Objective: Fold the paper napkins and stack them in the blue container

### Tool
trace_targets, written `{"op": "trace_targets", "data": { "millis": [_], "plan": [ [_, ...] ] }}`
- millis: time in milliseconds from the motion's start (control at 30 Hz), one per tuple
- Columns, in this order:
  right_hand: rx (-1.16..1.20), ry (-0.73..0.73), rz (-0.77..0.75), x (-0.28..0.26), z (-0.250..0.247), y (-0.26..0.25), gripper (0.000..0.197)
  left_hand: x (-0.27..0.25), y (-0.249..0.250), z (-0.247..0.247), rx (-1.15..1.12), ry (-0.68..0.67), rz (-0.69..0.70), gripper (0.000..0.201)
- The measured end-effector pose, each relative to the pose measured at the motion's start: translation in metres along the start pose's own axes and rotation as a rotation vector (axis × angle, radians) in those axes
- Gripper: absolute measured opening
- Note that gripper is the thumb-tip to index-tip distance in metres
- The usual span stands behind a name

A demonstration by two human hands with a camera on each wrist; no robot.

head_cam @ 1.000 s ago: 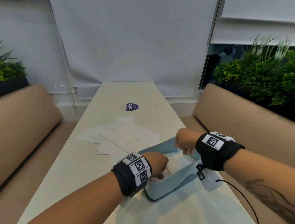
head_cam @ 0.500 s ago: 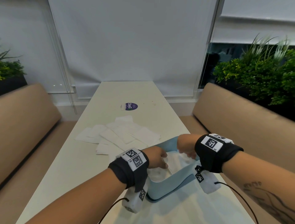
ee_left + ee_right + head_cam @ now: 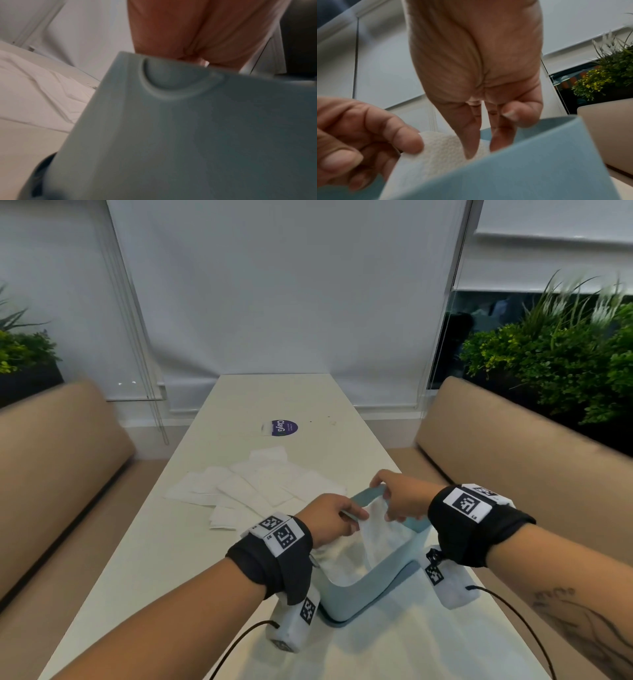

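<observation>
My left hand (image 3: 329, 518) pinches one edge of a white napkin (image 3: 378, 529) between thumb and fingers, holding it upright inside the blue container (image 3: 370, 594), probably so it settles flat on the white paper below. My right hand (image 3: 400, 498) points its fingers (image 3: 469, 146) down, close together, tips pressing the napkin to guide it. The container stands on the tabletop (image 3: 137, 559) towards its near and right edges. Loose napkins (image 3: 260, 487) lie mid-table, nearer the left edge. Beyond them, a round purple sticker (image 3: 284, 427) reads "ClayG".

Soft, even indoor light, slightly dim. Head view: edges bowed, plant (image 3: 565, 364) smeared. Wrist views blurred; container (image 3: 188, 135) near, unfocused, shadowed.
</observation>
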State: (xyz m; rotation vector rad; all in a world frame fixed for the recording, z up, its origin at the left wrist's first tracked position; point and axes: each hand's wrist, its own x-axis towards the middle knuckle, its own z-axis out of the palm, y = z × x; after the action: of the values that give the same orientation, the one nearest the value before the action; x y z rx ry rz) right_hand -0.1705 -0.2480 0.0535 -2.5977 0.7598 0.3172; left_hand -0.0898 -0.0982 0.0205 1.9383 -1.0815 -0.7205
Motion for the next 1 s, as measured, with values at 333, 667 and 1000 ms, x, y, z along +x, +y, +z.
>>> {"op": "trace_targets", "data": {
  "millis": [333,667,1000],
  "plan": [
    [0.112,0.024,-0.047,-0.009,-0.030,0.008,0.011,-0.001,0.003,-0.003,-0.219,0.090,0.046,0.039],
    [0.155,0.336,-0.034,0.003,-0.012,0.019,0.038,-0.001,-0.001,0.005,0.228,-0.038,-0.061,0.049],
    [0.084,0.421,-0.118,0.020,0.005,0.013,0.030,0.004,0.006,0.013,0.533,-0.170,-0.114,0.049]
  ]
}}
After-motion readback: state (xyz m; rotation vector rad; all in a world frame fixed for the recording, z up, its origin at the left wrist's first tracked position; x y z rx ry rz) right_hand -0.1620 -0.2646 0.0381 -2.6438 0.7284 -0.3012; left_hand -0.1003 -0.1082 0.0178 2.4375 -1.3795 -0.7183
